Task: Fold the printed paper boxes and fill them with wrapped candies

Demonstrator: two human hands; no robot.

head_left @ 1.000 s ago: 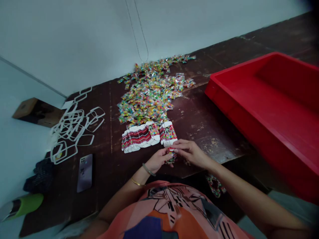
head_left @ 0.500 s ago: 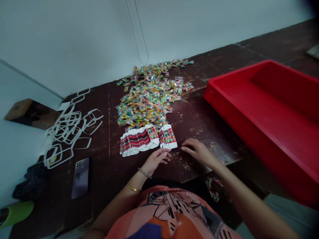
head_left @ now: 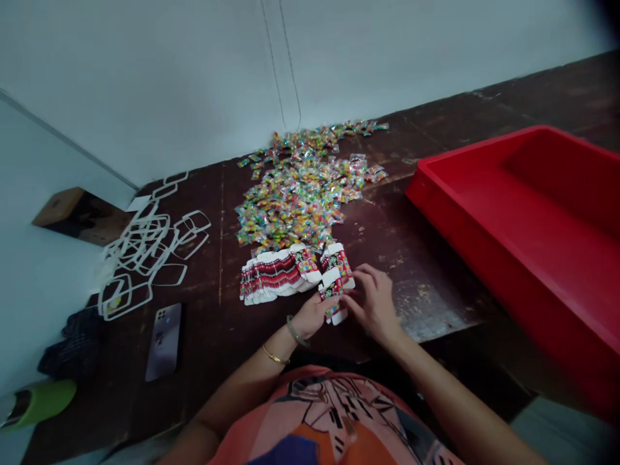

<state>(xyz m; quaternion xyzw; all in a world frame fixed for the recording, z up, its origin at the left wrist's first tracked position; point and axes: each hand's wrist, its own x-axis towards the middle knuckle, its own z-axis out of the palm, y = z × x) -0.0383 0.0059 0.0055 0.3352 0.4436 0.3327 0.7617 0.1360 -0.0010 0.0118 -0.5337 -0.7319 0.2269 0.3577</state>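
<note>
A small printed candy carton (head_left: 332,287), red with white end flaps, is held by my left hand (head_left: 312,315), thumb across its front. My right hand (head_left: 375,300) closes thumb and fingers on the same carton's right edge. Just behind it a short stack of similar flattened cartons (head_left: 339,256) lies on the table. To their left a longer row of flat cartons (head_left: 274,276) is fanned out, overlapping. Beyond the cartons spreads a big heap of small clear packets of colourful candy (head_left: 295,200).
A large red tray (head_left: 436,200) stands at the right. On the left lie a phone (head_left: 163,342), a tangle of white bands (head_left: 145,242), a brown cardboard box (head_left: 84,213), a dark bundle (head_left: 72,345) and a green cylindrical object (head_left: 51,397). A wall bounds the dark table (head_left: 387,226) behind.
One carton has come off the short stack and is now between my hands. My right hand has moved in to the left to meet it. The view has shifted slightly.
</note>
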